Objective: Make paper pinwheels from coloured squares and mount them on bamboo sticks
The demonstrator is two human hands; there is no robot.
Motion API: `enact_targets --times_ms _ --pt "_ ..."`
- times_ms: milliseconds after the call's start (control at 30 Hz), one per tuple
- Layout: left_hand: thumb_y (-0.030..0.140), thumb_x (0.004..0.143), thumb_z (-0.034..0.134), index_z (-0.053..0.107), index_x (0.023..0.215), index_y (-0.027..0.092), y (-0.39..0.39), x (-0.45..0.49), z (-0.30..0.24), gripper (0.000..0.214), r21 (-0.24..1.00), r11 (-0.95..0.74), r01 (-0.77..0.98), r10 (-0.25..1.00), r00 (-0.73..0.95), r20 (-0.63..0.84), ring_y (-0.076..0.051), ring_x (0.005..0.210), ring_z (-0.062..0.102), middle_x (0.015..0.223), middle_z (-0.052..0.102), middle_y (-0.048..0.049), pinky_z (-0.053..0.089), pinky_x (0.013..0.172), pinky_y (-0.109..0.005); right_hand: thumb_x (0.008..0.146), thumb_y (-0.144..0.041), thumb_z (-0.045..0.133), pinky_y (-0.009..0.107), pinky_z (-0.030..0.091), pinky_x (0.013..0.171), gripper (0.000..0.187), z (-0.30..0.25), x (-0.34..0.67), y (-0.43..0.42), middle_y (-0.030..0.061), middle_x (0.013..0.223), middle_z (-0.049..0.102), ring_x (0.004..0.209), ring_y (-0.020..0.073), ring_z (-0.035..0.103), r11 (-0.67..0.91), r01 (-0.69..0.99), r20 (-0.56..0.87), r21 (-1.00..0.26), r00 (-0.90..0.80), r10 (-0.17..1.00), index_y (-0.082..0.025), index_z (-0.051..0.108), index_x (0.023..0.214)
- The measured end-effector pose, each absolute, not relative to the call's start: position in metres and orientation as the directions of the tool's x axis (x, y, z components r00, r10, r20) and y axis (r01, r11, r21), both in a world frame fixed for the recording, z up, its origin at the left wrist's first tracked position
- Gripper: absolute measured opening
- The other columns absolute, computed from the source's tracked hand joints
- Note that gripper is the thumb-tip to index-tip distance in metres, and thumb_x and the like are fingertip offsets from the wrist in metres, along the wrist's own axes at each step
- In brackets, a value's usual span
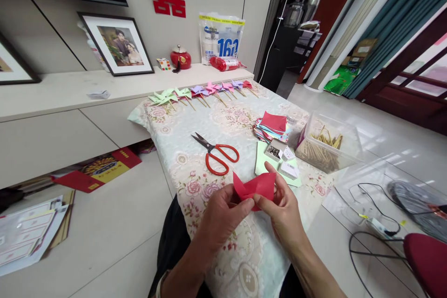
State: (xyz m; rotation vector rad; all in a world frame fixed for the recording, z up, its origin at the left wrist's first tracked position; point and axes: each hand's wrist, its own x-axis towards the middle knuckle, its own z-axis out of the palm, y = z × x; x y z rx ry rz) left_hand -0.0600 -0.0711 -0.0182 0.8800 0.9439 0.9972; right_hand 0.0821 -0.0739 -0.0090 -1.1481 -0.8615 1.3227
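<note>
A piece of red paper point(256, 187), partly folded with pointed corners standing up, is held between both hands above the near part of the table. My left hand point(223, 212) pinches its left side, thumb on the near face. From the right, my right hand point(282, 205) grips it with the thumb in front and fingers behind. Scissors point(214, 151) with red handles lie beyond my left hand, blades partly spread. Just past my right hand are a small box of metal pins point(274, 151) and a white box point(289, 170) on green paper point(261, 160).
Finished paper pinwheels point(199, 91) on sticks line the far table edge. A stack of coloured paper squares point(274, 123) sits at the right, beside a clear plastic bin point(328, 144) of sticks. Behind stands a low cabinet point(63, 88). Cables point(363, 247) lie on the floor at right.
</note>
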Motion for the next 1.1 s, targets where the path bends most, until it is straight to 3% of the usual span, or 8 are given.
enact_targets --times_ms 133,367,533,633,733,800,900,1100 --pt "0.028 0.078 0.073 0.076 0.093 0.016 -0.072 -0.056 -0.021 0.02 0.933 0.256 -0.253 0.959 0.188 -0.212 -0.022 0.085 0.068 0.089 0.077 -0.0049 0.051 0.08 -0.031 0.066 -0.025 0.085 0.025 0.053 0.066 0.084 -0.008 0.08 -0.076 -0.0042 0.08 0.068 0.067 0.0131 0.062 -0.112 -0.262 -0.148 -0.958 0.122 0.981 -0.021 0.046 0.14" --pt "0.027 0.077 0.072 0.076 0.083 0.015 -0.072 -0.056 -0.03 0.014 0.928 0.277 -0.247 0.96 0.104 -0.259 -0.018 0.071 0.066 0.077 0.076 -0.0027 0.051 0.069 -0.028 0.07 -0.03 0.085 0.025 0.053 0.065 0.073 -0.012 0.08 -0.08 -0.0032 0.077 0.071 0.067 0.014 0.064 -0.149 -0.258 -0.171 -0.955 0.066 0.983 -0.02 0.053 0.134" --pt "0.028 0.075 0.072 0.075 0.081 0.016 -0.068 -0.063 -0.026 0.014 0.915 0.283 -0.288 0.959 0.096 -0.266 -0.02 0.069 0.066 0.073 0.074 -0.002 0.051 0.067 -0.029 0.078 -0.034 0.082 0.031 0.055 0.079 0.063 -0.019 0.093 -0.079 0.0038 0.097 0.075 0.087 0.0186 0.069 -0.125 -0.28 -0.126 -0.952 -0.015 0.992 -0.023 0.056 0.134" --pt "0.029 0.07 0.075 0.073 0.077 0.015 -0.064 -0.067 -0.019 0.016 0.876 0.346 -0.335 0.938 0.092 -0.336 -0.019 0.063 0.065 0.069 0.073 -0.0021 0.052 0.066 -0.03 0.083 -0.036 0.078 0.032 0.054 0.082 0.044 -0.022 0.106 -0.08 0.005 0.102 0.074 0.091 0.0191 0.068 -0.015 -0.179 -0.029 -0.984 0.079 0.996 -0.025 0.066 0.124" --pt "0.028 0.069 0.075 0.072 0.076 0.016 -0.06 -0.07 -0.016 0.015 0.851 0.372 -0.371 0.927 0.102 -0.361 -0.017 0.061 0.063 0.068 0.072 -0.0022 0.052 0.069 -0.031 0.09 -0.03 0.071 0.03 0.052 0.082 0.023 -0.022 0.116 -0.082 0.0035 0.102 0.071 0.093 0.0179 0.066 0.159 0.051 0.165 -0.986 0.153 0.974 -0.028 0.071 0.113" --pt "0.028 0.07 0.075 0.073 0.077 0.016 -0.058 -0.072 -0.017 0.015 0.847 0.372 -0.379 0.928 0.132 -0.348 -0.017 0.062 0.062 0.071 0.073 -0.0026 0.052 0.07 -0.031 0.092 -0.022 0.067 0.029 0.05 0.079 0.016 -0.02 0.12 -0.084 0.0027 0.097 0.069 0.092 0.0172 0.064 0.307 0.231 0.331 -0.923 0.073 0.941 -0.029 0.073 0.106" --pt "0.028 0.069 0.076 0.073 0.078 0.015 -0.056 -0.073 -0.017 0.016 0.844 0.376 -0.383 0.927 0.162 -0.34 -0.016 0.062 0.062 0.071 0.073 -0.003 0.051 0.07 -0.03 0.092 -0.009 0.062 0.029 0.049 0.074 0.023 -0.015 0.122 -0.086 0.0027 0.091 0.066 0.087 0.0166 0.062 0.514 0.388 0.494 -0.765 -0.159 0.855 -0.026 0.072 0.103" --pt "0.029 0.066 0.077 0.07 0.074 0.014 -0.055 -0.071 -0.011 0.019 0.841 0.402 -0.364 0.916 0.177 -0.361 -0.016 0.061 0.06 0.066 0.069 -0.0017 0.047 0.064 -0.027 0.091 -0.003 0.055 0.031 0.051 0.065 0.031 -0.008 0.118 -0.086 0.0057 0.088 0.063 0.079 0.0185 0.061 0.649 0.461 0.516 -0.605 -0.394 0.761 -0.023 0.072 0.107"
